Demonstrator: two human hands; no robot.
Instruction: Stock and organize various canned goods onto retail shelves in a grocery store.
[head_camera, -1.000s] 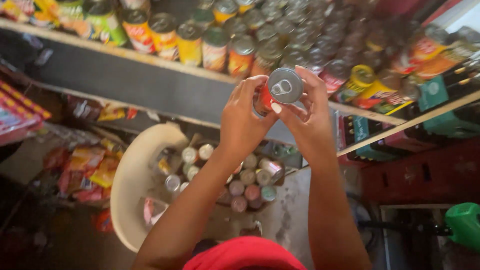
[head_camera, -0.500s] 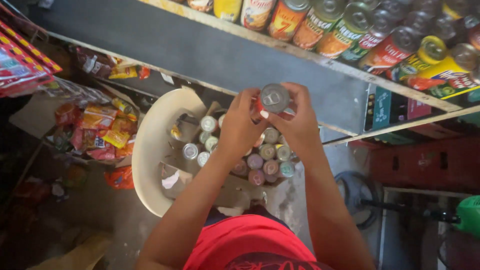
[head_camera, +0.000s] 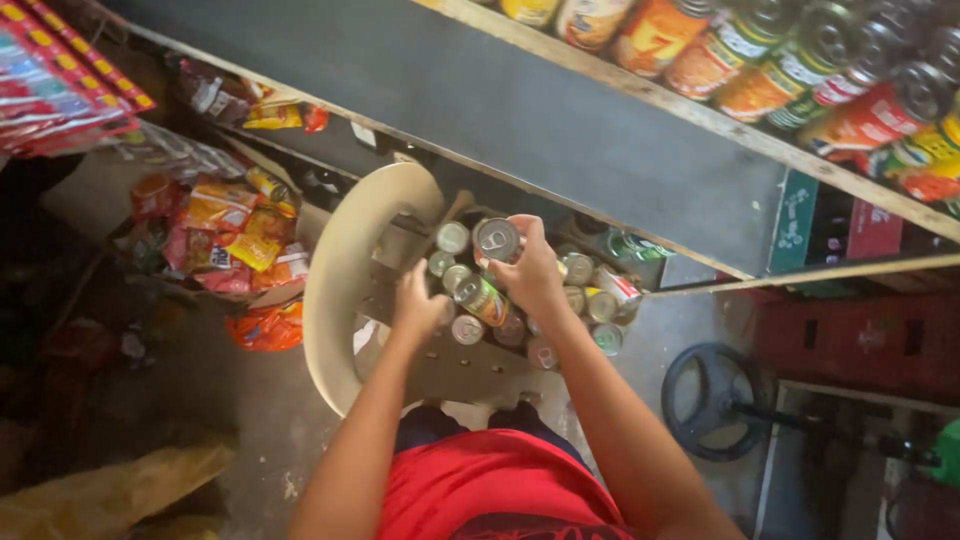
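My right hand (head_camera: 535, 275) is shut on an upright silver-topped can (head_camera: 497, 240), held just above a beige plastic chair (head_camera: 345, 270). My left hand (head_camera: 420, 305) sits low beside it, fingers closed on the end of a tilted can (head_camera: 485, 300) with a green and yellow label. Several other cans (head_camera: 590, 300) stand packed together on the chair seat under both hands. My red shirt (head_camera: 490, 480) fills the bottom of the view.
A wooden shelf (head_camera: 700, 115) crosses above, lined with several cans (head_camera: 800, 60). Snack packets (head_camera: 235, 235) pile up on the left. Red crates (head_camera: 860, 340), a black round fan base (head_camera: 710, 400) and a green object (head_camera: 948, 455) sit on the right.
Both hands came down from the shelf to the chair seat. They held one can together before; now each hand is on its own can.
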